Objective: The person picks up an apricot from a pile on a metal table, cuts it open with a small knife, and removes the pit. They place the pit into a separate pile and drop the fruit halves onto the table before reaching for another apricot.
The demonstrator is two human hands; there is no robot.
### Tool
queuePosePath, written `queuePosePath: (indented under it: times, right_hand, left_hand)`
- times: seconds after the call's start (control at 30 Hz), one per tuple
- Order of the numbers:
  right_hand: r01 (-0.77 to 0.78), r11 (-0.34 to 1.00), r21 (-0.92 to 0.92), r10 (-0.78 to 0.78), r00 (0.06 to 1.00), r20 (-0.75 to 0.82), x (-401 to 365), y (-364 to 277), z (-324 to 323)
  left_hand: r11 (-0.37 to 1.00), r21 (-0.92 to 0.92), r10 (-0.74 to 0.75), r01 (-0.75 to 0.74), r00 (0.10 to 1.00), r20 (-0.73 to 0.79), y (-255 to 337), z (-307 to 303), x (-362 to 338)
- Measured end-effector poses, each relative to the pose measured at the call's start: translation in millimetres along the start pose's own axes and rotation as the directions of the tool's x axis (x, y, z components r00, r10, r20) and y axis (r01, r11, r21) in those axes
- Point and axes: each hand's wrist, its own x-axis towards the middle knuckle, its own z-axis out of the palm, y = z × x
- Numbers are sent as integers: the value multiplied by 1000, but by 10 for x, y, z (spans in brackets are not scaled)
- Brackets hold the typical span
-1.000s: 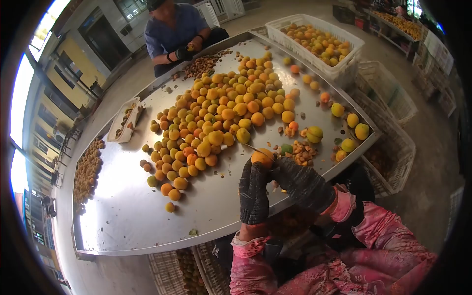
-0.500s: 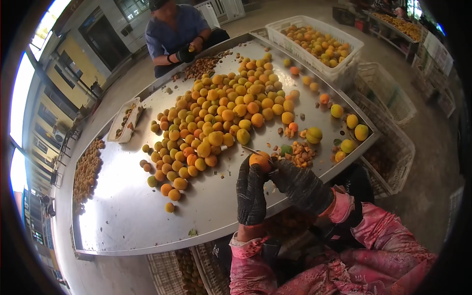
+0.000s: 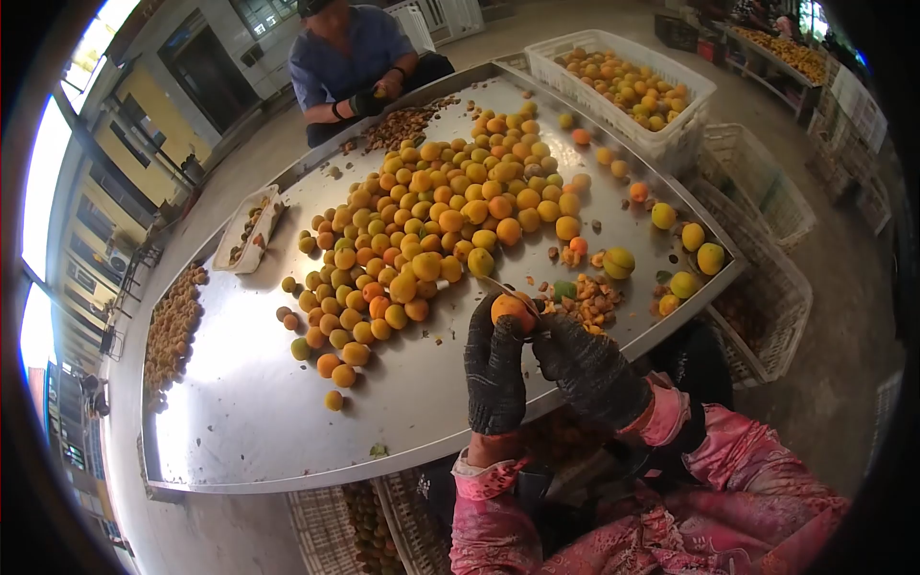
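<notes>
In a dark knitted glove, my left hand (image 3: 494, 374) is closed around an orange apricot (image 3: 512, 316) just above the table's near edge. My right hand (image 3: 596, 372), gloved the same way, grips a small knife; its thin blade (image 3: 508, 289) lies across the top of the apricot, and the handle is hidden in the fingers. Just beyond my right hand is a small heap of cut apricot pieces (image 3: 592, 303) with a green leaf (image 3: 564, 289). A large pile of whole apricots (image 3: 422, 220) spreads over the middle of the metal table (image 3: 240, 402).
Across the table a person (image 3: 350, 57) in a blue shirt handles fruit beside a brown heap (image 3: 407, 126). A white crate (image 3: 695, 110) of apricots stands at the far right. A small white tray (image 3: 251, 257) and many brown pits (image 3: 177, 326) lie left. Crates (image 3: 781, 326) stand beside the table.
The view has shifted slightly. The knife blade now lies closer over the apricot's top, and the apricot is turned a little in my left hand. Both hands keep their hold.
</notes>
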Motion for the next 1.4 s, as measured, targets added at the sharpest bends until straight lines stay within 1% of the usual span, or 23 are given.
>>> queuePosePath:
  times: [0.03, 0.1, 0.23, 0.27, 0.3, 0.33, 0.4, 0.53, 0.6, 0.73, 0.8, 0.83, 0.87, 0.9, 0.93, 0.97, 1.0, 1.03, 1.07, 1.1, 1.23, 1.3, 1.4]
  right_hand:
    - [1, 1000, 3, -1, 1000, 2, -1, 56, -56]
    - [375, 777, -506, -387, 918, 86, 29, 146, -176]
    - [432, 707, -560, -440, 889, 129, 64, 51, -247]
    - [199, 965, -171, -193, 980, 55, 68, -60, -234]
    - [-103, 961, 258, 80, 992, 99, 60, -140, -202]
    - [-103, 960, 259, 80, 992, 99, 32, -163, -139]
    - [211, 903, -374, -281, 949, -144, -11, -178, -22]
    - [86, 994, 66, -77, 988, -137, 24, -261, -38]
    - [233, 864, -447, -291, 955, -65, -15, -224, -106]
    - [378, 827, -416, -413, 911, 5, 28, -35, -316]
    - [371, 929, 17, -366, 908, 206, 114, 68, -406]
    - [371, 929, 15, -366, 907, 208, 127, 44, -423]
    - [48, 961, 273, -120, 960, 252, 139, -11, -445]
    - [-282, 830, 481, 113, 930, 351, 156, -50, -459]
    - [-280, 833, 477, 115, 931, 347, 147, -20, -382]
    - [26, 983, 183, -48, 992, 117, 100, 44, -218]
    - [272, 943, -190, -285, 958, -43, 55, 58, -89]
    - [274, 943, -187, -287, 957, -42, 45, -9, 0]
    - [34, 981, 191, -17, 996, -88, 48, -97, 104]
    - [-196, 818, 541, 252, 967, -30, 50, -145, 156]
    - [-298, 838, 458, 291, 953, 88, 87, -158, 0]
    - [102, 978, 179, -108, 994, 22, 97, -61, -93]
    - [322, 945, -59, -319, 946, 49, 63, 94, -189]
  left_hand:
    - [1000, 2, 0, 0, 1000, -3, 51, -15, -10]
    - [989, 133, -61, 59, 998, 11, 212, 14, -21]
    - [990, 138, -20, 34, 995, -102, 255, 101, -56]
    - [990, 139, -17, 32, 995, -103, 221, 119, -54]
    - [1000, 10, 3, -2, 994, -108, 178, 126, -45]
    - [992, -120, 23, -36, 993, -114, 153, 135, -39]
    - [997, -54, 44, -51, 992, -114, 165, 173, -34]
    - [997, -35, 59, -63, 994, -97, 160, 131, -51]
    - [998, -12, 61, -63, 993, -104, 177, 70, -56]
    - [986, 131, 115, -105, 990, -75, 239, -45, -83]
    - [984, 140, 106, -107, 994, 11, 276, -63, -98]
    - [982, 153, 96, -110, 991, 92, 281, -65, -107]
    - [983, 150, 94, -107, 991, 92, 253, -39, -116]
    - [989, 122, 90, -89, 996, 0, 206, 19, -113]
    - [993, 92, 87, -78, 992, -91, 171, 85, -102]
    - [993, 88, 89, -81, 992, -90, 146, 157, -100]
    - [997, -18, 71, -75, 984, -161, 123, 223, -103]
    - [990, -121, 45, -75, 972, -230, 117, 255, -102]
    - [991, -117, 43, -72, 972, -232, 107, 241, -94]
    - [994, -103, 1, -28, 967, -256, 85, 215, -79]
    - [997, -62, -51, 40, 981, -186, 189, 138, -83]
    - [997, -71, 8, -20, 986, -164, 132, 87, -57]
    - [997, 5, 83, -83, 991, -110, 135, 9, -54]
